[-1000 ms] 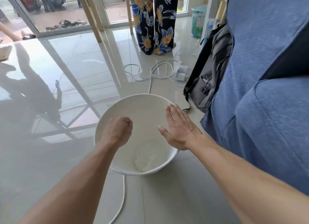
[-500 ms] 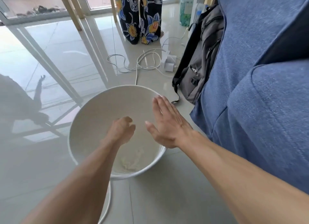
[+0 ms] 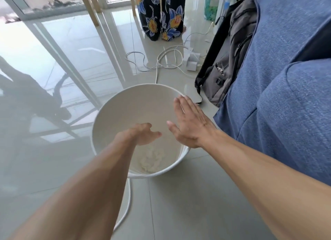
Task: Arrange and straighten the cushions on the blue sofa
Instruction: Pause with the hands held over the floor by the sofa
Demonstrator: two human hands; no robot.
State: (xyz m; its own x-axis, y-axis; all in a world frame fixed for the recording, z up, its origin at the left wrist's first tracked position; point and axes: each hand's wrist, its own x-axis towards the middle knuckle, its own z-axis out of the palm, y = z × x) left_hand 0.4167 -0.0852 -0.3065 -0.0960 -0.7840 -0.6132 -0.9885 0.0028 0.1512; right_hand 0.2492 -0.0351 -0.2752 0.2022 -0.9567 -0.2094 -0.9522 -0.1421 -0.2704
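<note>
The blue sofa (image 3: 286, 100) fills the right side of the head view; I see its arm and side in ribbed blue cloth, and no loose cushion shows. A dark panel (image 3: 320, 42) shows at its upper right edge. My left hand (image 3: 141, 135) hangs over a white bucket (image 3: 114, 112) with its fingers loosely spread and nothing in it. My right hand (image 3: 189, 123) is flat, fingers straight and together, over the bucket's right rim, holding nothing. Both hands are to the left of the sofa and do not touch it.
White fluffy stuff (image 3: 152, 161) lies in the bucket's bottom. A grey backpack (image 3: 229, 57) leans on the sofa's end. White cables and a power adapter (image 3: 192, 61) lie on the glossy tiles behind. A floral cloth (image 3: 161, 12) hangs at the back; a white cord (image 3: 126, 209) runs forward.
My left hand has gone from a fist to loosely spread fingers over the bucket. My right hand has stayed flat above the right rim. The camera has shifted a little.
</note>
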